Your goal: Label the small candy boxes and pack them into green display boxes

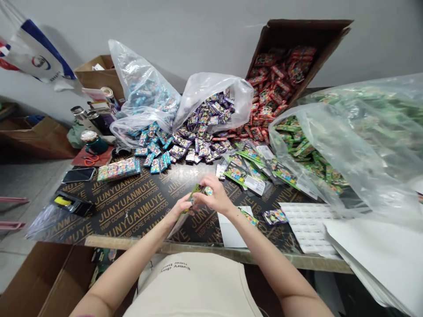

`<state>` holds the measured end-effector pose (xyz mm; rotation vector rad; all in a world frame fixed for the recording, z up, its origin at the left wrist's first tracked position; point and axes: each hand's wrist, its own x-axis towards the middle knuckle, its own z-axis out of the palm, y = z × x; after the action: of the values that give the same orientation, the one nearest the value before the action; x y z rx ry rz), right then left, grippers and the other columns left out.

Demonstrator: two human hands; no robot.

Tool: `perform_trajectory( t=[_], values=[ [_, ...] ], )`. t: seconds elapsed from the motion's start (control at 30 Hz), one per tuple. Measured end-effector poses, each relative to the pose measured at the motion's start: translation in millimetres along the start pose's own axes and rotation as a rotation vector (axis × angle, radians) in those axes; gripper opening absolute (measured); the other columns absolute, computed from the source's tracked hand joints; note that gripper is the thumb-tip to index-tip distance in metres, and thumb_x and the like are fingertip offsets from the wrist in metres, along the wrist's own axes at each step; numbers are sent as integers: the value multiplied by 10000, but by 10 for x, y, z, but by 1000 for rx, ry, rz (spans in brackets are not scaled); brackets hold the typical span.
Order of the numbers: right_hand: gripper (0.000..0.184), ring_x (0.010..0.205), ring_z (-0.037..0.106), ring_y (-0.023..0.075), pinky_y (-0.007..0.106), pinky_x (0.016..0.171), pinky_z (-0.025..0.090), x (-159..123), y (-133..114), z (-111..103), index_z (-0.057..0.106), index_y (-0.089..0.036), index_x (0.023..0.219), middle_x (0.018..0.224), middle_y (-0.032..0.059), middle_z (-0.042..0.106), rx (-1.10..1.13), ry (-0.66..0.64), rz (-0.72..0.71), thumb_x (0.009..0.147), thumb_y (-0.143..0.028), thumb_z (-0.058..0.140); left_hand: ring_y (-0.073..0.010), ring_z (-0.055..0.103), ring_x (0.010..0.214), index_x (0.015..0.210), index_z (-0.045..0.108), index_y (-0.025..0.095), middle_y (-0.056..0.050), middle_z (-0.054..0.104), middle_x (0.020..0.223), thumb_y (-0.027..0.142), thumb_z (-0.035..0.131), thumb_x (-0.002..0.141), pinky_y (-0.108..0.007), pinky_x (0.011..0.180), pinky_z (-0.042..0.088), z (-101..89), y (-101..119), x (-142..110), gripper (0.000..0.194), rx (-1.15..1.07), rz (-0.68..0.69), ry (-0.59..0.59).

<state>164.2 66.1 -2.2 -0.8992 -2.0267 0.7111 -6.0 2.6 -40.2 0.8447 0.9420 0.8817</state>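
Low over the middle of the table, my left hand is closed around a printed green plastic packet, whose clear part hangs down toward the table edge. My right hand meets it at the upper end, thumb and fingers pinched together. A small colourful box shows between the right fingers; most of it is hidden. Just right of my hands lie flat green packets with white labels. Under my right forearm is a white sheet, with a purple small box farther right.
Behind stand plastic bags spilling blue boxes, purple boxes and green boxes, plus a carton of red ones. A label sheet lies right. At left are a phone, a tape dispenser and scissors.
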Motion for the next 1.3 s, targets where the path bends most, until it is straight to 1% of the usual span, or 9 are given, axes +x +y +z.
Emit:
perform_trajectory(
  t=[0.1, 0.3, 0.47, 0.53, 0.67, 0.9, 1.03, 1.17, 1.3],
  values=[
    [276, 729, 523, 178, 312, 730, 417, -16, -6, -6, 611, -188, 717, 693, 17, 600, 17, -244, -26, 775, -445, 695, -218, 640, 858, 1325, 518, 187, -86, 677, 1090, 461, 753, 556, -256, 679, 456, -78, 17, -37, 850, -22, 23, -8],
    [614, 761, 582, 176, 306, 739, 480, 8, -35, -35, 541, -204, 1256, 892, 20, 662, 125, -410, 104, 699, -347, 759, -174, 626, 752, 1107, 661, 126, -84, 709, 949, 438, 742, 633, -253, 682, 461, -11, 130, -226, 574, -70, -40, -24],
    [683, 1006, 596, 237, 423, 930, 457, 4, 57, 92, 546, -244, 1293, 1098, 78, 649, 191, 77, 239, 672, -402, 782, -203, 645, 720, 939, 679, 102, -82, 715, 811, 444, 729, 620, -282, 669, 479, -43, 147, -228, 471, -151, -18, 162],
    [693, 1052, 596, 249, 419, 909, 479, -55, 97, 204, 566, -234, 1269, 1166, 102, 637, 330, 154, 372, 648, -445, 789, -212, 649, 696, 914, 672, 104, -76, 708, 760, 441, 720, 614, -294, 652, 486, -98, 160, -214, 453, -195, -13, 211],
    [480, 874, 665, 206, 357, 790, 535, -177, 52, 424, 660, -196, 1103, 976, 66, 715, 742, -194, 524, 719, -477, 723, -206, 633, 689, 834, 665, 109, -66, 688, 710, 490, 679, 641, -283, 638, 481, -200, 193, -207, 427, -38, 30, 261],
    [292, 670, 643, 155, 279, 638, 532, -180, -76, 494, 670, -184, 856, 768, 0, 711, 787, -37, 558, 691, -409, 758, -144, 558, 615, 627, 615, 126, -28, 633, 631, 534, 587, 763, -228, 575, 441, -317, 191, -169, 431, 387, 157, 265],
    [460, 642, 644, 150, 241, 525, 512, -341, -23, 498, 628, -198, 1032, 815, -7, 710, 863, -378, 618, 626, -325, 805, -153, 573, 626, 664, 626, 116, -35, 634, 640, 562, 583, 765, -231, 573, 457, -395, 157, -147, 459, 350, 196, 339],
    [357, 617, 643, 150, 280, 587, 539, -513, 101, 518, 626, -173, 959, 768, -4, 702, 729, -259, 631, 660, -304, 771, -190, 643, 728, 929, 653, 121, -65, 704, 839, 502, 737, 658, -246, 596, 499, -463, 45, -204, 475, 260, 79, 180],
    [541, 807, 693, 186, 350, 784, 554, -518, 149, 484, 562, -210, 1120, 942, 28, 724, 763, -120, 629, 641, -309, 796, -214, 682, 814, 1087, 627, 127, -98, 722, 959, 446, 758, 674, -274, 652, 530, -475, -89, -257, 539, 201, -21, -29]
  ],
)
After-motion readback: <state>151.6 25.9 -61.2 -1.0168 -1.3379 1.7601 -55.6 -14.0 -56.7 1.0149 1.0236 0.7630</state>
